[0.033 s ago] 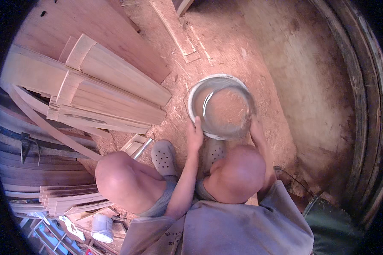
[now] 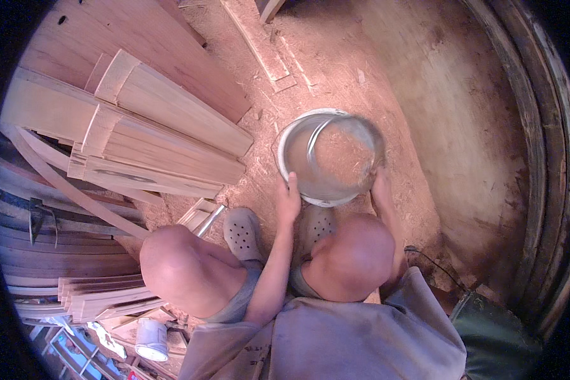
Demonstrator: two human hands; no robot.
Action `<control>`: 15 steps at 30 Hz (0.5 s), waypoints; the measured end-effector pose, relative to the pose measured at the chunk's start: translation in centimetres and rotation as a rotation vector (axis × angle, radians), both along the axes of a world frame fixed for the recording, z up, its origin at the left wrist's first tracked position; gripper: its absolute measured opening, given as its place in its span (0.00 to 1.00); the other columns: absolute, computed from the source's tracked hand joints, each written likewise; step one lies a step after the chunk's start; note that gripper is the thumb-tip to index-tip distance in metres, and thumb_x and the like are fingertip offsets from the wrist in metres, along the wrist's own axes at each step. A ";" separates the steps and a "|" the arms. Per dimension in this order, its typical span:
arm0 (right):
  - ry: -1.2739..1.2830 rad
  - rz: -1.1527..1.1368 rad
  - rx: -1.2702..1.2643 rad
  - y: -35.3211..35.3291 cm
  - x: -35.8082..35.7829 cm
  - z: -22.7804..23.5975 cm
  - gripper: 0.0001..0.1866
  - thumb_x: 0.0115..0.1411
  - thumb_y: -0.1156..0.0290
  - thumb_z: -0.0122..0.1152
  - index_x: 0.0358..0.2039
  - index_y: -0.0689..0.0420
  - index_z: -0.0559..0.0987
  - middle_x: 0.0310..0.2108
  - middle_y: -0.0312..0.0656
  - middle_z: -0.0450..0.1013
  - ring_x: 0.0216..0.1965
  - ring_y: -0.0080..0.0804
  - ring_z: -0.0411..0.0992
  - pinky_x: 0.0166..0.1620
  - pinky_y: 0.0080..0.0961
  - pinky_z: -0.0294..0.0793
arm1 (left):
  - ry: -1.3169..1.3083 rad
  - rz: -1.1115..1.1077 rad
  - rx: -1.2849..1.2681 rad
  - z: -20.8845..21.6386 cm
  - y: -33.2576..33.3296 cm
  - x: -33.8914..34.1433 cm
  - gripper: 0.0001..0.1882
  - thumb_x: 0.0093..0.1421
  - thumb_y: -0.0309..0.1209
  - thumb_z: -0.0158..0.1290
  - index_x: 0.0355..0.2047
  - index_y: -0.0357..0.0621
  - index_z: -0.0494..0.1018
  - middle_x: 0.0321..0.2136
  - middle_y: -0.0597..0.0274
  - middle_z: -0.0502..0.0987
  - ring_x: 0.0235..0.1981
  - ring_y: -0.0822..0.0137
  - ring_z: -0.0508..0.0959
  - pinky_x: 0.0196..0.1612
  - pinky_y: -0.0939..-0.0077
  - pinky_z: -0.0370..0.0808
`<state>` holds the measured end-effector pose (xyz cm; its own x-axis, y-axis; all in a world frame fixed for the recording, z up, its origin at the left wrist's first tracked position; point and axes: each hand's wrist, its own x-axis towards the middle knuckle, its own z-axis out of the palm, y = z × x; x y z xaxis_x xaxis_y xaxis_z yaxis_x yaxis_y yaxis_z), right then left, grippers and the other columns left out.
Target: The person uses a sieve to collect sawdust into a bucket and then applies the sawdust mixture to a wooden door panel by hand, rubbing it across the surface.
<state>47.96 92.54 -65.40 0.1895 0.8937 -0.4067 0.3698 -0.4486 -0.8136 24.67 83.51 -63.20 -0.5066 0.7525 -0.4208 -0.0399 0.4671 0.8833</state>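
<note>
Between my hands is a round metal sieve (image 2: pixel 368 130), blurred by motion, with brown sawdust (image 2: pixel 343 157) in it. Beneath it shows the white rim of a round bucket (image 2: pixel 283 147), mostly covered by the sieve. My left hand (image 2: pixel 289 197) is closed on the sieve's near left edge, thumb up along its side. On the right edge, my right hand (image 2: pixel 381 190) is closed too, its fingers partly hidden behind the rim. The sieve sits a little right of the bucket's centre.
Sawdust covers the floor (image 2: pixel 335 69). Stacked wooden boards (image 2: pixel 171 136) lie at the left, and a large plywood sheet (image 2: pixel 462 107) at the right. A small white bucket (image 2: pixel 151 339) stands lower left. My clog-shod feet (image 2: pixel 242 231) are close to the bucket.
The sieve has shifted slightly to the right over the bucket, its right edge moving outward. Both hands keep their hold.
</note>
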 end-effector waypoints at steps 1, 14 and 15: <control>0.009 0.010 -0.012 -0.5 -1.1 0.4 0.14 0.53 0.66 0.45 0.29 0.64 0.72 0.29 0.40 0.66 0.33 0.29 0.63 0.36 0.31 0.64 | -0.036 0.007 0.033 -1.2 -0.8 -0.7 0.25 0.67 0.40 0.38 0.55 0.32 0.60 0.50 0.39 0.70 0.51 0.50 0.71 0.54 0.63 0.64; 0.035 -0.085 -0.052 -2.1 -0.6 -0.4 0.20 0.60 0.64 0.37 0.41 0.67 0.70 0.41 0.50 0.67 0.46 0.38 0.63 0.49 0.33 0.61 | -0.163 -0.024 0.005 -0.1 0.3 0.1 0.28 0.67 0.44 0.37 0.58 0.32 0.58 0.51 0.39 0.68 0.54 0.49 0.69 0.56 0.64 0.62; -0.044 -0.116 0.012 -2.1 -1.8 -0.1 0.18 0.59 0.64 0.38 0.35 0.66 0.72 0.36 0.47 0.68 0.41 0.35 0.65 0.44 0.33 0.63 | -0.153 -0.036 0.014 -0.7 0.2 -0.6 0.28 0.67 0.44 0.37 0.58 0.32 0.58 0.51 0.39 0.68 0.54 0.49 0.69 0.56 0.64 0.62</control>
